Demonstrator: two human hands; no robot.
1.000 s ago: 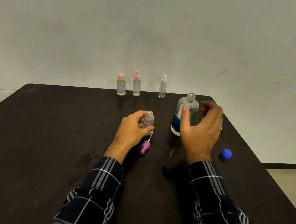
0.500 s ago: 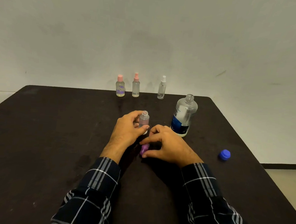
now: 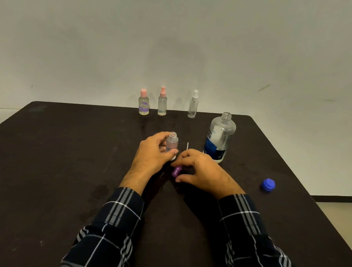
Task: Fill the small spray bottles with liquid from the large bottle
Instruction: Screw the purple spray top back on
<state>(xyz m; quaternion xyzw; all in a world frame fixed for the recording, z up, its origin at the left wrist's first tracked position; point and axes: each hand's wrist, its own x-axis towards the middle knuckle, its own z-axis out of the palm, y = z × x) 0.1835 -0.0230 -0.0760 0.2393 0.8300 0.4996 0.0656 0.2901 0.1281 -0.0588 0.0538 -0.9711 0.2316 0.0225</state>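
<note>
Sprayer (image 3: 177,171) raised in right hand (image 3: 203,172); small bottle (image 3: 172,143) gripped in left hand (image 3: 152,153)

Left hand (image 3: 151,155) gripping, right hand (image 3: 203,172) pinching — fingers (image 3: 185,154) curled

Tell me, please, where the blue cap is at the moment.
In the head view, the blue cap lies near the right edge of the dark table, to the right of the right hand and nearer the person than the open large bottle.
</note>
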